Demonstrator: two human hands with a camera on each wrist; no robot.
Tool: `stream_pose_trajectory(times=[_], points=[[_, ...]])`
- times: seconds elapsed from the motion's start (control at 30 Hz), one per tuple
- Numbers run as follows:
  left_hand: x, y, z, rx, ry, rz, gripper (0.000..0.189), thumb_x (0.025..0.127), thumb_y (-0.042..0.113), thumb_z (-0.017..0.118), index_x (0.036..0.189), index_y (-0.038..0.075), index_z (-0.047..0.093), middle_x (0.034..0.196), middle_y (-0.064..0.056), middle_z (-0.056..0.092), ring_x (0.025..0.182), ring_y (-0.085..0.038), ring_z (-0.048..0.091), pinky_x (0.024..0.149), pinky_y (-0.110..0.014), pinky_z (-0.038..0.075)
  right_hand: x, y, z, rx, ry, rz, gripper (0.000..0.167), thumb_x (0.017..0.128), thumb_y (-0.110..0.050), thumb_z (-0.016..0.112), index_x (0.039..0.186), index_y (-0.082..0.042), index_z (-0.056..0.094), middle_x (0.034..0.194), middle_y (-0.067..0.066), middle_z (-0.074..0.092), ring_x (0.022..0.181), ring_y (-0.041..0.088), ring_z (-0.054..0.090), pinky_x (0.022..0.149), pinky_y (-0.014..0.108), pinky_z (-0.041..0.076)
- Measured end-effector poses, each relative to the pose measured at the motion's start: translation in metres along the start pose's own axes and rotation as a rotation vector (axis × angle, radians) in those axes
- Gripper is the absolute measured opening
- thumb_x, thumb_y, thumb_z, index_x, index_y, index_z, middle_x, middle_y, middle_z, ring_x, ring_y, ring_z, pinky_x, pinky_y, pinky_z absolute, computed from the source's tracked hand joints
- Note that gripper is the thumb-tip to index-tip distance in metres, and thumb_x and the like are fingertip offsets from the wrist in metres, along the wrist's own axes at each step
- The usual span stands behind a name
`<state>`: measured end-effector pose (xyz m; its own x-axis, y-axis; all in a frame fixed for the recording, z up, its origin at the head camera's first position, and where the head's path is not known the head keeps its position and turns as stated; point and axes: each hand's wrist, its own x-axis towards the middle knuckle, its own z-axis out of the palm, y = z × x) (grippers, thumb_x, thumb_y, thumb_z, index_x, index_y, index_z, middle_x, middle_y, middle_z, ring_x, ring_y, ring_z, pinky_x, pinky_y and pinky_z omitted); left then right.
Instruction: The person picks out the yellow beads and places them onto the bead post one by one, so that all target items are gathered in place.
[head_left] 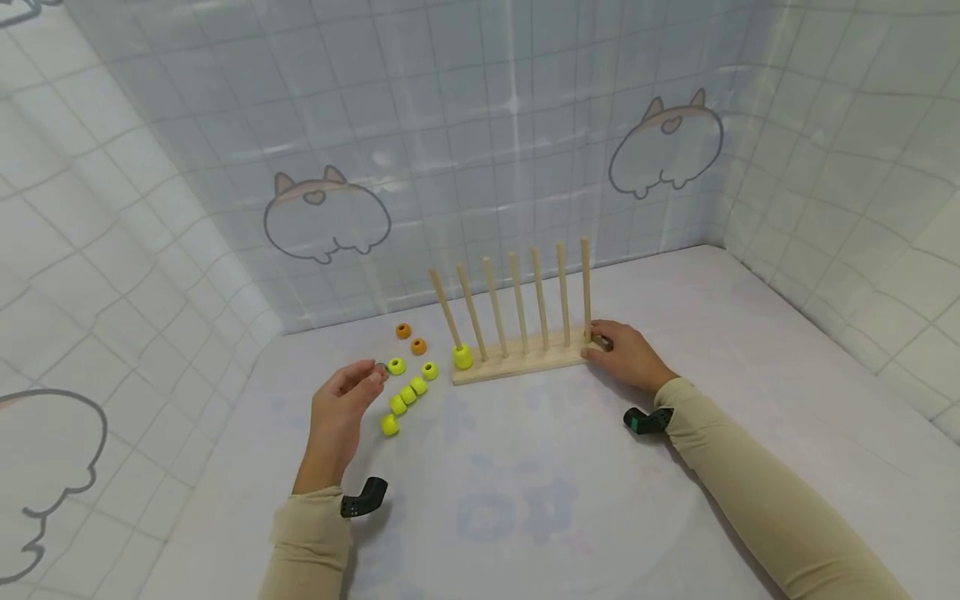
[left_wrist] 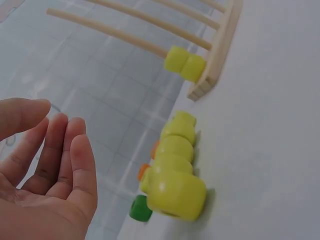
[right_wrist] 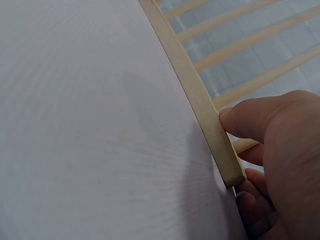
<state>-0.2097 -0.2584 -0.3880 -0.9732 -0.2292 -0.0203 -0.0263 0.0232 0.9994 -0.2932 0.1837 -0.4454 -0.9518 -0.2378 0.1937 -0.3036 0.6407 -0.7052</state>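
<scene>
A wooden peg stand (head_left: 517, 362) with several upright rods stands on the table. My right hand (head_left: 628, 358) grips the right end of its base, the thumb (right_wrist: 245, 117) on the near edge and other fingers behind it. Two yellow beads (left_wrist: 185, 63) sit stacked on the leftmost rod. My left hand (head_left: 341, 412) hovers left of the loose yellow beads (head_left: 408, 395), fingers loosely bent with a gap below the thumb; I see nothing held in it. A green bead (left_wrist: 141, 208) lies beyond the yellow ones, mostly hidden by the hand in the head view.
Two orange beads (head_left: 418, 346) lie behind the yellow ones, left of the stand. Tiled-pattern walls (head_left: 480, 150) with cartoon drawings close off the back and sides. A pale cloth (head_left: 525, 500) covers the table. Black wrist mounts (head_left: 365, 498) stick out from both sleeves.
</scene>
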Motion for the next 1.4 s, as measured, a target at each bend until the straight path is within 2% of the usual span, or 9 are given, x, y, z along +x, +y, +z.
stream_pose_trajectory(times=[0.27,0.4,0.53,0.73,0.93,1.1,1.27,1.4], points=[[0.0,-0.01,-0.011,0.047,0.014,-0.015,0.054,0.095,0.026,0.072,0.14,0.002,0.053,0.127,-0.01,0.06,0.116,-0.019,0.061,0.095,-0.021,0.052,0.001,0.0,0.0,0.02,0.001,0.01,0.052,0.096,-0.023,0.068,0.139,0.003,0.056,0.149,0.02,0.047,0.132,0.04,0.047,0.107,0.054,0.042],[0.0,-0.014,-0.022,0.107,-0.019,-0.04,0.056,0.095,0.029,0.072,0.139,0.001,0.053,0.128,-0.012,0.06,0.116,-0.018,0.06,0.095,-0.019,0.051,0.001,0.0,0.0,0.022,0.001,0.002,0.051,0.096,-0.022,0.069,0.138,0.004,0.057,0.15,0.019,0.046,0.134,0.04,0.045,0.108,0.054,0.041],[0.0,-0.018,-0.032,0.176,-0.066,-0.067,0.05,0.097,0.025,0.069,0.137,0.001,0.053,0.129,-0.011,0.061,0.116,-0.017,0.06,0.094,-0.018,0.05,0.002,0.001,0.001,0.014,0.003,0.005,0.05,0.096,-0.024,0.069,0.137,0.002,0.058,0.15,0.017,0.047,0.136,0.038,0.044,0.11,0.053,0.039],[0.002,-0.025,-0.036,0.231,-0.107,-0.103,0.054,0.098,0.022,0.068,0.145,0.006,0.049,0.133,-0.007,0.06,0.115,-0.015,0.06,0.095,-0.02,0.05,0.0,0.0,0.001,0.012,-0.008,0.01,0.051,0.096,-0.023,0.068,0.138,0.002,0.057,0.151,0.018,0.045,0.136,0.039,0.043,0.11,0.054,0.039],[0.001,-0.029,-0.039,0.292,-0.146,-0.062,0.054,0.097,0.028,0.069,0.144,0.007,0.051,0.136,-0.01,0.057,0.119,-0.02,0.057,0.094,-0.021,0.05,0.0,0.001,0.0,0.01,-0.007,0.016,0.052,0.097,-0.024,0.068,0.141,0.001,0.054,0.149,0.019,0.047,0.134,0.039,0.045,0.109,0.055,0.04],[0.002,-0.032,-0.042,0.414,-0.195,-0.055,0.056,0.093,0.04,0.073,0.139,0.011,0.058,0.134,-0.007,0.061,0.118,-0.018,0.056,0.094,-0.024,0.05,-0.001,0.001,0.0,0.012,-0.002,0.014,0.053,0.097,-0.024,0.068,0.142,0.001,0.053,0.147,0.02,0.048,0.132,0.039,0.047,0.107,0.055,0.042],[0.002,-0.033,-0.042,0.465,-0.213,-0.041,0.051,0.094,0.038,0.072,0.135,0.011,0.061,0.133,-0.007,0.061,0.118,-0.02,0.055,0.095,-0.028,0.05,-0.001,0.001,0.0,0.011,0.0,0.003,0.052,0.097,-0.023,0.068,0.14,0.002,0.055,0.148,0.019,0.048,0.133,0.039,0.046,0.108,0.054,0.041],[0.0,-0.034,-0.043,0.48,-0.219,-0.028,0.046,0.095,0.033,0.072,0.132,0.01,0.062,0.132,-0.008,0.061,0.119,-0.021,0.054,0.093,-0.023,0.05,0.0,0.001,0.0,0.015,0.0,-0.008,0.051,0.096,-0.022,0.068,0.139,0.002,0.056,0.149,0.019,0.048,0.134,0.038,0.045,0.109,0.053,0.041]])
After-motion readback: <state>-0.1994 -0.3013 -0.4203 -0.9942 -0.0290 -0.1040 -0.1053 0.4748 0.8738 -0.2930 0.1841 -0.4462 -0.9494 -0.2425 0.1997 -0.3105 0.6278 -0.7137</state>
